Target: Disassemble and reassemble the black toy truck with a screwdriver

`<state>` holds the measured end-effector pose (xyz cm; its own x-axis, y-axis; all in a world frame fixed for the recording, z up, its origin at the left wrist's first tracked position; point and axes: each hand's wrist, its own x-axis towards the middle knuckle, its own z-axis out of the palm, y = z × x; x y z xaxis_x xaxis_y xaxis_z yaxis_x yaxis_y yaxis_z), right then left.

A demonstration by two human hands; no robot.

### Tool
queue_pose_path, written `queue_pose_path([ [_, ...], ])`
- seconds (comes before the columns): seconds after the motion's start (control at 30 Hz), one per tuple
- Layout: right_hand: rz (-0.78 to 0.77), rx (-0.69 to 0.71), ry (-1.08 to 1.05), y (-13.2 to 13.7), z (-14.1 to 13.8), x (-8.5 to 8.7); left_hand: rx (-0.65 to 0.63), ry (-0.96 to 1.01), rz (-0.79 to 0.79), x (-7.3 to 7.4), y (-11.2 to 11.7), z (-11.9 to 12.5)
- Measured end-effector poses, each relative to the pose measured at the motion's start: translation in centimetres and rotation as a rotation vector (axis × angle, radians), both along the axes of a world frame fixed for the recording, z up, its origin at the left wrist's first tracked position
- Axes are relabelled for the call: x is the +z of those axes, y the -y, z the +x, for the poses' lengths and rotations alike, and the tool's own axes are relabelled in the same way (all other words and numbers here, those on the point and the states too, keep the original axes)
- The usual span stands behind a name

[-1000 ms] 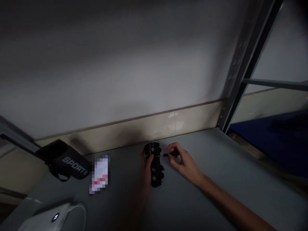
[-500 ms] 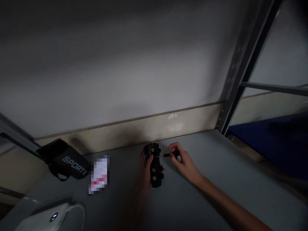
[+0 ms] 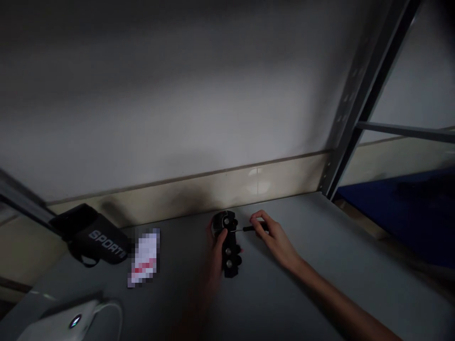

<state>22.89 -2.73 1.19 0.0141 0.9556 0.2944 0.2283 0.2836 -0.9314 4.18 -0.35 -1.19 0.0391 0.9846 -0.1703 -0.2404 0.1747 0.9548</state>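
Fingers of our left hand [image 3: 217, 244] grip the black device [image 3: 229, 244]; our right hand [image 3: 273, 237] pinches a screwdriver [image 3: 253, 228]. Bare shelf [image 3: 320, 265] lies right.

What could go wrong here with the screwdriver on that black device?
The screwdriver tip could slip off the black device, since only the left hand steadies it on the table. The dim light makes the tip hard to see. A loosened screw might roll away unseen.

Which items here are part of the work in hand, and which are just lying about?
In use: black device gripped by left hand; small screwdriver in right hand, tip at the device.

Lying about: black SPORT pouch, white box with a light, blurred white packet.
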Motion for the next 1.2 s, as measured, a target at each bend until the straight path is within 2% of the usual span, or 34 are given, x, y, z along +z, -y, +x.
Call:
queue_pose_path([
  [0.17,0.061,0.005,-0.016,-0.08,0.17,0.07,-0.004,0.014,0.005,0.04,-0.05,-0.04],
  [0.33,-0.002,0.019,-0.012,-0.20,0.27,0.19,0.011,0.005,0.007,0.18,0.15,0.14],
  [0.5,0.100,0.006,-0.045,-0.34,0.33,0.00,0.007,0.008,0.001,0.33,0.44,0.14],
  [0.67,0.015,0.018,-0.004,-0.40,0.50,-0.39,0.008,0.003,-0.003,0.32,0.42,0.10],
  [0.8,0.091,0.034,-0.023,-0.30,0.52,-0.35,0.016,0.009,-0.017,0.22,0.36,0.14],
  [0.97,0.019,0.039,0.006,-0.15,0.54,-0.04,0.007,0.004,-0.008,0.01,0.26,0.09],
  [1.1,0.085,0.022,-0.015,-0.28,0.63,-0.06,0.006,0.013,-0.009,-0.19,0.08,0.08],
  [1.2,0.025,0.031,0.014,-0.34,0.70,-0.04,0.004,0.001,0.003,-0.36,-0.08,0.08],
])
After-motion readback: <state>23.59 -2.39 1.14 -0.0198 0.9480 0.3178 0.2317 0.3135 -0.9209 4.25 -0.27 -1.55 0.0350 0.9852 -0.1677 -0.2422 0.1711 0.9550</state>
